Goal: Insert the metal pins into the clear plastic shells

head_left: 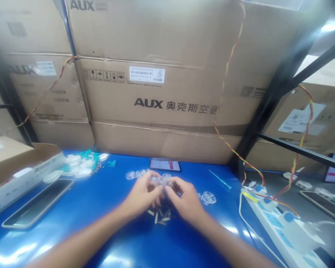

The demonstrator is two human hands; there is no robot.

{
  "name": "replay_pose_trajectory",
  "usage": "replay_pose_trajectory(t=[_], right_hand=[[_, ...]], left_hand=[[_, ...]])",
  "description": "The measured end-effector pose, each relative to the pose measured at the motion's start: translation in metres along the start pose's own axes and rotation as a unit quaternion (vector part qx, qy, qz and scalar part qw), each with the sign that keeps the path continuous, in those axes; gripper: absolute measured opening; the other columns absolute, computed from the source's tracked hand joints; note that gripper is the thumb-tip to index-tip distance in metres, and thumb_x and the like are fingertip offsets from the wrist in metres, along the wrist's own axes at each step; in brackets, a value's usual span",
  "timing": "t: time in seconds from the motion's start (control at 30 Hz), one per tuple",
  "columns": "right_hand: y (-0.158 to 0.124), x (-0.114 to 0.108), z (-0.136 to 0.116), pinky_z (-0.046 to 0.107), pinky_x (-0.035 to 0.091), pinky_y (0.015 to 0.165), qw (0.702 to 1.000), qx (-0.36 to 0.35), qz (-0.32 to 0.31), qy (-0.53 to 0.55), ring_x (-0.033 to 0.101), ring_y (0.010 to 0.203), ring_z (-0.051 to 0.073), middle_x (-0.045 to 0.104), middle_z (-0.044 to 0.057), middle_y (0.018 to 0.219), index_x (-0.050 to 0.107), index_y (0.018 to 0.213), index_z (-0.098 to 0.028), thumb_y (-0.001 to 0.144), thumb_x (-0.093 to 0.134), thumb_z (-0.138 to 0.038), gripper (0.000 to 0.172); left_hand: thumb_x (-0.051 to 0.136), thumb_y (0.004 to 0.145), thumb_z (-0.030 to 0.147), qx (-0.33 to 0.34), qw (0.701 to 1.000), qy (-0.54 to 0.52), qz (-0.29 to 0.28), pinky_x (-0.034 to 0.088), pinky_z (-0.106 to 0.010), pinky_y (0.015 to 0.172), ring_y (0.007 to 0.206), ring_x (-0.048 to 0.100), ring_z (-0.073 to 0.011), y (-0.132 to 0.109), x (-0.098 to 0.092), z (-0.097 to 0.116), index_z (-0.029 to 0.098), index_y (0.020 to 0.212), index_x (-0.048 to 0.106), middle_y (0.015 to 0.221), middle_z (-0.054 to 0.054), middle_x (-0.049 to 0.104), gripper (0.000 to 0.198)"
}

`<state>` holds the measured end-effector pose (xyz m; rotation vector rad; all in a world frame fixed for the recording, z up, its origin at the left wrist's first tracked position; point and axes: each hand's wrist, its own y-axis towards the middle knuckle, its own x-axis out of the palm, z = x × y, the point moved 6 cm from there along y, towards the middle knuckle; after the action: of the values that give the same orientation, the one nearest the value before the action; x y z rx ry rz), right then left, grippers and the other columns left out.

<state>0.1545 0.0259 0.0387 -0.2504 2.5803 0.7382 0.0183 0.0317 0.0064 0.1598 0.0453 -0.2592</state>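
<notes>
gripping a clear plastic piece (160, 181) low between left hand (141, 196) and right hand (182, 200), fingers clamped close on it, above small metal strips (159, 216).

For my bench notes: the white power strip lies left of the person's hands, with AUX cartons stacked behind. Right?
No: the head view shows the white power strip right of the left hand and right hand, not left; the AUX cartons are stacked behind.
</notes>
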Motion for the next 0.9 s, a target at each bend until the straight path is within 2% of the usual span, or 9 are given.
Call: replay_pose_trajectory(t=[0.17, 0.37, 0.57, 0.67, 0.73, 0.8, 0.9], right_hand=[[0.000, 0.006, 0.004, 0.023, 0.046, 0.055, 0.992, 0.060, -0.039, 0.103, 0.057, 0.056, 0.013, 0.064, -0.001, 0.065, 0.063, 0.084, -0.017, 0.084, 0.057, -0.028, 0.012], [0.000, 0.017, 0.017, 0.023, 0.046, 0.051, 0.969, 0.123, -0.082, 0.198, 0.056, 0.051, 0.011, 0.061, -0.002, 0.060, 0.063, 0.085, -0.015, 0.082, 0.061, -0.035, 0.020], [0.000, 0.021, 0.020, 0.023, 0.045, 0.049, 0.962, 0.131, -0.103, 0.215, 0.056, 0.049, 0.012, 0.062, -0.001, 0.060, 0.062, 0.086, -0.015, 0.082, 0.061, -0.038, 0.024], [0.003, 0.010, 0.018, 0.024, 0.045, 0.052, 0.977, 0.108, -0.082, 0.165, 0.057, 0.052, 0.012, 0.062, 0.000, 0.062, 0.063, 0.084, -0.015, 0.088, 0.053, -0.039, 0.026], [0.008, -0.006, 0.018, 0.025, 0.045, 0.057, 0.994, 0.071, -0.035, 0.078, 0.057, 0.056, 0.013, 0.063, 0.000, 0.063, 0.062, 0.079, -0.016, 0.092, 0.046, -0.037, 0.030], [0.013, -0.022, 0.019, 0.026, 0.043, 0.061, 0.999, 0.026, 0.004, -0.043, 0.057, 0.059, 0.014, 0.062, 0.000, 0.063, 0.062, 0.076, -0.017, 0.092, 0.046, -0.032, 0.027], [0.018, -0.029, 0.025, 0.026, 0.041, 0.064, 0.982, -0.026, -0.028, -0.184, 0.057, 0.066, 0.015, 0.064, 0.001, 0.072, 0.064, 0.077, -0.018, 0.085, 0.051, -0.021, 0.016]], left_hand=[[0.061, 0.081, 0.037, -0.001, 1.000, -0.013, -0.014, 0.046, -0.022, 0.042, 0.047, 0.060, -0.0143, 0.000, 0.000, 0.002, 0.019, 0.124, 0.044, 0.065, -0.001, 0.064, 0.049], [0.060, 0.083, 0.039, -0.006, 0.996, -0.062, -0.063, 0.044, -0.021, 0.040, 0.042, 0.057, -0.0138, 0.002, 0.005, 0.001, 0.015, 0.115, 0.051, 0.058, -0.001, 0.063, 0.042], [0.057, 0.085, 0.043, -0.005, 0.997, -0.047, -0.054, 0.042, -0.020, 0.039, 0.041, 0.056, -0.0135, 0.002, 0.004, -0.001, 0.016, 0.107, 0.054, 0.055, 0.000, 0.062, 0.036], [0.057, 0.084, 0.043, 0.002, 0.999, -0.034, -0.032, 0.042, -0.020, 0.039, 0.041, 0.056, -0.0129, 0.004, -0.002, 0.003, 0.016, 0.105, 0.054, 0.054, 0.001, 0.061, 0.035], [0.058, 0.083, 0.042, 0.007, 1.000, -0.022, 0.003, 0.041, -0.020, 0.040, 0.041, 0.055, -0.0123, 0.007, -0.010, 0.006, 0.015, 0.104, 0.055, 0.054, 0.001, 0.061, 0.034], [0.058, 0.082, 0.043, 0.004, 0.999, -0.016, 0.047, 0.041, -0.020, 0.040, 0.040, 0.054, -0.0121, 0.010, -0.020, 0.007, 0.015, 0.103, 0.055, 0.053, 0.001, 0.061, 0.036], [0.059, 0.079, 0.045, -0.016, 0.994, -0.029, 0.102, 0.041, -0.020, 0.039, 0.041, 0.055, -0.0126, 0.014, -0.034, 0.002, 0.014, 0.103, 0.055, 0.053, 0.001, 0.061, 0.039]])
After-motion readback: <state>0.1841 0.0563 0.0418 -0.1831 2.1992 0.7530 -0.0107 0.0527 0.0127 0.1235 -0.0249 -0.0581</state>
